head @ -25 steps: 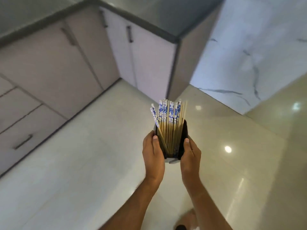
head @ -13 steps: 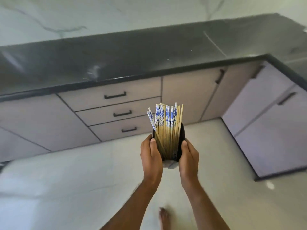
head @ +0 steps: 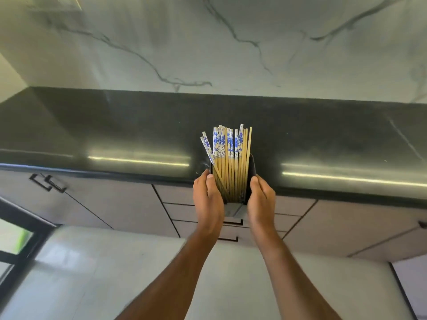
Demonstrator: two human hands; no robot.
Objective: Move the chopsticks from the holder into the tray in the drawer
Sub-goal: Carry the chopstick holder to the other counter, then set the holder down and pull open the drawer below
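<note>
White marble-look wall (head: 231, 42) with grey veins rises behind a long, glossy black stone countertop (head: 115, 125), and below that runs a row of pale grey cabinet fronts (head: 115, 204) with thin black handles. Much of what matters is hidden — the black chopstick holder (head: 252, 168) shows only as a dark rim and a strip of side wall between the two hands, with a small grey patch of its underside at the bottom, and the lower ends of the sticks vanish inside it. The stack of pale grey drawers (head: 184, 212) lies directly behind the hands and forearms, so only slivers of the fronts and two black handles peek out; all that I can see of them looks closed, and no tray is in sight. At far left a dark window frame (head: 20, 227) is cut off by the edge, and glossy white floor tile (head: 92, 273) fills the lower part of the scene. The left hand (head: 208, 200) grips the holder's left side with fingers curled round it, thumb on the near rim; the right hand (head: 261, 200) clasps the right side the same way. Held up in front of the countertop's edge, the bundle of bamboo chopsticks with blue-and-white patterned tops (head: 228, 158) stands in the holder with its long axis close to upright, patterned ends up — save for two at the left that lean out toward the left.
</note>
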